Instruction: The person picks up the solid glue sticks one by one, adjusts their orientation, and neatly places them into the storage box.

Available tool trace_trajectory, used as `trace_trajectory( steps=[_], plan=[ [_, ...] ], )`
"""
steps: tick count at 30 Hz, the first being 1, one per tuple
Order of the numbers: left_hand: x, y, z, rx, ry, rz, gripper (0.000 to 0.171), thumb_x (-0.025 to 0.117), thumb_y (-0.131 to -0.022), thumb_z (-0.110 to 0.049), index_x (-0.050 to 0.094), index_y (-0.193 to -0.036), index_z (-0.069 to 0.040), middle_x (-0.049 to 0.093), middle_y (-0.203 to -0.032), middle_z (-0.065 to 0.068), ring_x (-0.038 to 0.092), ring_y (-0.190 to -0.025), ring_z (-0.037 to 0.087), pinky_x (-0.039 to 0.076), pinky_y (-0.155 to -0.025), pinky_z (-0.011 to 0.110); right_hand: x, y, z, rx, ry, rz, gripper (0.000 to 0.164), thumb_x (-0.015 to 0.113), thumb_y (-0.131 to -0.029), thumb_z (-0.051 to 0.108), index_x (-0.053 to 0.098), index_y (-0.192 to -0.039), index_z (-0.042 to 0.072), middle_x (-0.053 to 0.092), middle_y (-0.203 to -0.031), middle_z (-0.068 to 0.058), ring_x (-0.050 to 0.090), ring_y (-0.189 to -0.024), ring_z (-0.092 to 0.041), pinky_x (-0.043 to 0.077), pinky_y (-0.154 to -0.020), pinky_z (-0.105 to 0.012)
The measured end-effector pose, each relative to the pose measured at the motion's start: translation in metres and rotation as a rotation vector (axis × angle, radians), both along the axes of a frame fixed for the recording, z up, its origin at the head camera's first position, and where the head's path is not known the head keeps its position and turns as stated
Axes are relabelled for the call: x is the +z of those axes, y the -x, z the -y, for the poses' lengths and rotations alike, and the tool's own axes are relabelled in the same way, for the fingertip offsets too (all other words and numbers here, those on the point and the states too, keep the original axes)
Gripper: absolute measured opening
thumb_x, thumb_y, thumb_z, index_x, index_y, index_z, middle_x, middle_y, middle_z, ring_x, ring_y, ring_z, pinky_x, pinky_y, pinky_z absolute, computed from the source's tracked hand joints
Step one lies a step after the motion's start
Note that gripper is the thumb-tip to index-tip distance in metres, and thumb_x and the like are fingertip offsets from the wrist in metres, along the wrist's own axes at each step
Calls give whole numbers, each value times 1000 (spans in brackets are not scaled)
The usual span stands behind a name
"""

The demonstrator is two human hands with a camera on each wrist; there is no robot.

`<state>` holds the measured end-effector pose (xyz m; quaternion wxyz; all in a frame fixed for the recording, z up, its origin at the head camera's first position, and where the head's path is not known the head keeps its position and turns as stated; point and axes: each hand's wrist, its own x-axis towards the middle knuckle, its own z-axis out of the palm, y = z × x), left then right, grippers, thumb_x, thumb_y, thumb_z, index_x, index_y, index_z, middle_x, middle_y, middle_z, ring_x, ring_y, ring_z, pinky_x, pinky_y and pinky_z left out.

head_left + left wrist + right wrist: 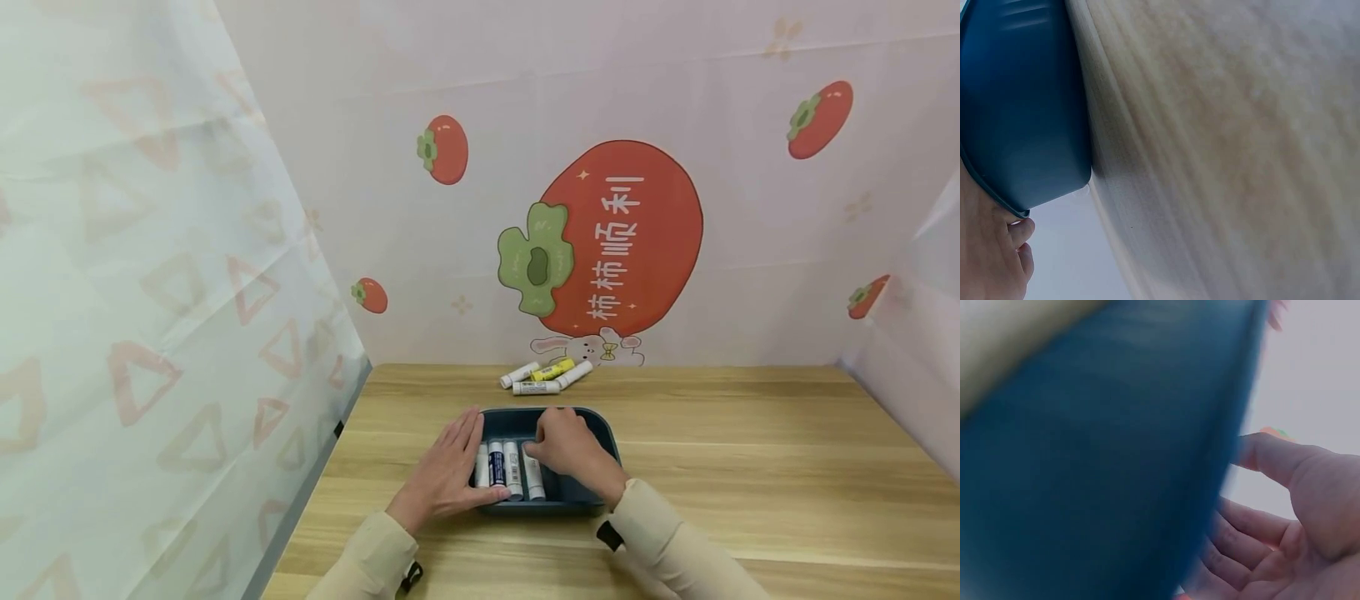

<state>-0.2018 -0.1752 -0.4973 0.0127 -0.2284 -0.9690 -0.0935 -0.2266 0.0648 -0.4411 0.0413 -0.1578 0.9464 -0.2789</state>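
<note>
A dark blue rectangular tray (577, 505) sits on the table and holds a row of tubes that look like glue sticks. Among them are a dark-blue-labelled tube (497, 465) and a white tube (513, 468). My left hand (448, 471) rests along the tray's left rim, fingers straight and thumb across the near left corner. My right hand (572, 446) reaches into the tray and pinches the upper end of the rightmost white tube (534, 477). In the right wrist view, the tray wall (1097, 456) hides the fingertips of the right hand (1285, 531).
Behind the tray lie a yellow tube (552, 370) and several white tubes (536, 387). The wooden table (735, 467) extends to the right. A printed cloth (420, 233) hangs at its back edge, and another cloth (172, 292) hangs at the left.
</note>
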Motion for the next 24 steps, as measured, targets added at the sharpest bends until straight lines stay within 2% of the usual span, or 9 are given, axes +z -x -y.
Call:
trace_trajectory(
  steps=[4, 6, 9, 12, 16, 18, 21, 24],
  plan=[
    [0, 0, 0, 1, -4, 0, 126, 46, -87, -91, 12, -169, -3, 12, -179, 14, 12, -167, 27, 21, -135, 51, 14, 8, -10, 24, -3, -29, 36, 81, -93, 20, 67, -62, 9, 44, -54, 5, 42, -49, -10, 33, -49, -24],
    [0, 0, 0, 2, -5, 1, 126, 47, -87, -92, 12, -170, -3, 11, -179, 14, 12, -167, 27, 21, -135, 50, 21, 14, -16, 35, 1, -19, 35, 81, -94, 20, 68, -64, 5, 43, -54, 2, 41, -49, -12, 33, -50, -25],
    [0, 0, 0, 2, -4, -1, 126, 46, -87, -92, 12, -170, -3, 12, -179, 14, 13, -167, 28, 22, -135, 50, 32, 24, -24, 31, 18, 9, 20, 80, -94, 18, 75, -83, 2, 61, -69, -2, 54, -61, -13, 47, -58, -28],
    [1, -1, -1, 2, -6, 3, 126, 47, -87, -91, 12, -170, -3, 11, -180, 13, 13, -167, 28, 22, -134, 51, 41, 33, -32, 28, 16, -7, 18, 80, -94, 15, 77, -99, -2, 70, -84, -9, 60, -70, -17, 55, -67, -33],
    [2, -1, -1, 0, -13, 1, 125, 50, -87, -90, 13, -170, -3, 10, -179, 13, 14, -167, 29, 23, -134, 52, 54, 45, -37, 32, -19, -121, 20, 80, -91, 13, 77, -101, -5, 74, -87, -14, 63, -71, -20, 58, -72, -38],
    [3, -1, -1, 0, -8, 0, 126, 50, -87, -90, 12, -170, -3, 10, -180, 13, 14, -167, 29, 23, -134, 52, 60, 51, -37, 37, -25, -168, 22, 81, -90, 12, 78, -103, -5, 76, -93, -16, 65, -78, -22, 60, -78, -42],
    [2, 0, -1, 2, -7, -2, 126, 50, -87, -90, 13, -170, -3, 10, -180, 13, 15, -167, 29, 23, -134, 52, 67, 60, -35, 41, 2, -153, 25, 81, -91, 12, 77, -110, -5, 77, -103, -18, 68, -88, -25, 63, -85, -45],
    [0, 0, -1, 4, -9, 0, 126, 49, -86, -91, 12, -170, -4, 10, -180, 13, 14, -167, 28, 22, -134, 51, 68, 70, -31, 44, 28, -106, 25, 79, -92, 10, 77, -112, -5, 77, -109, -18, 70, -91, -27, 64, -84, -44]
  ],
)
